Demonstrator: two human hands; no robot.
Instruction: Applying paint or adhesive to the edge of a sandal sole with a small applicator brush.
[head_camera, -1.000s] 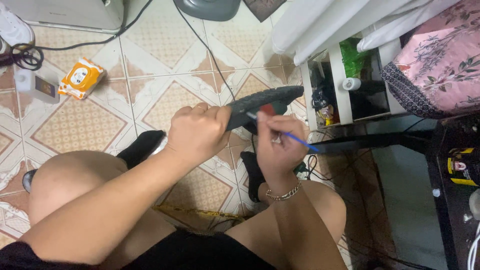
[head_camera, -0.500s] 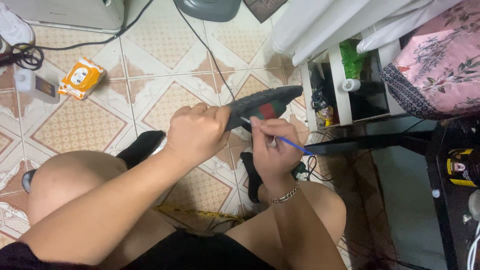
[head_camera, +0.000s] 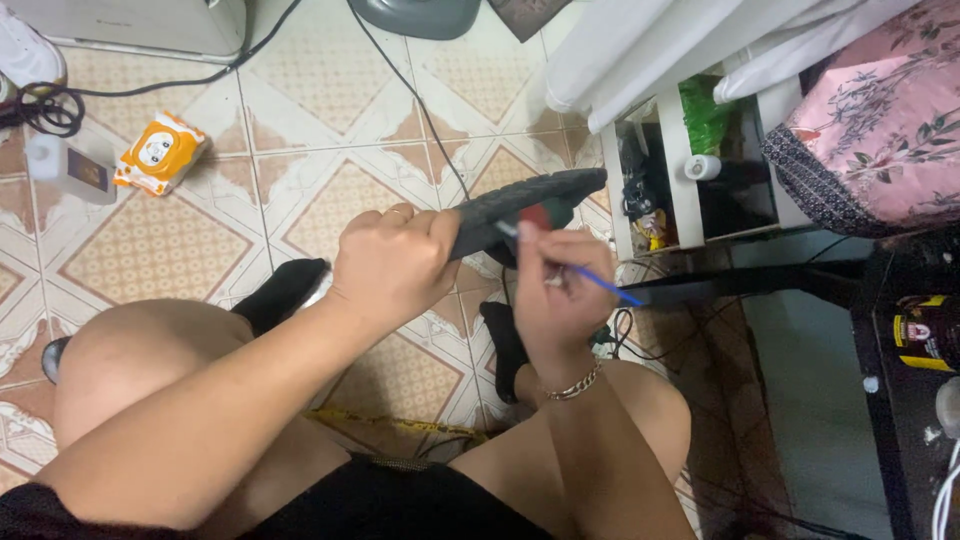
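Left hand (head_camera: 395, 262) closed in a fist round the heel end of a dark shoe (head_camera: 530, 200), sole turned up, ribbed rubber tread showing along its length. Right hand (head_camera: 553, 285) pinched shut on a thin blue-handled brush (head_camera: 600, 283), fingers bunched near the tip, the tip against the shoe's side where a red and green band shows; handle slanting out and down to the right. Thin gold chain bracelet (head_camera: 575, 384) at that wrist. Shoe held in mid-air over the floor, between the two bare knees, in front of the shelf.

Below: tiled floor (head_camera: 150, 240), glossy ceramic squares with tan diamond centres and pale worn borders, grout lines dark. Black slippers under the legs, one (head_camera: 285, 293) beside the left knee, one (head_camera: 505, 345) under the right wrist. Black cable (head_camera: 420, 110) snaking across the tiles towards the shoe. Orange soft packet of wipes (head_camera: 158, 152) lying flat, well apart to the left, beside a small white boxy device (head_camera: 68, 168). Grey rounded base (head_camera: 415, 15) at the top edge.

To the right: white shelf unit (head_camera: 675, 160), open compartments crammed with small items, a white roll (head_camera: 702, 166) and a green bag (head_camera: 706, 115) among them. Pink floral fabric (head_camera: 880, 120) with a dark patterned hem, soft and draped. Dark table edge (head_camera: 900, 400) at the lower right.
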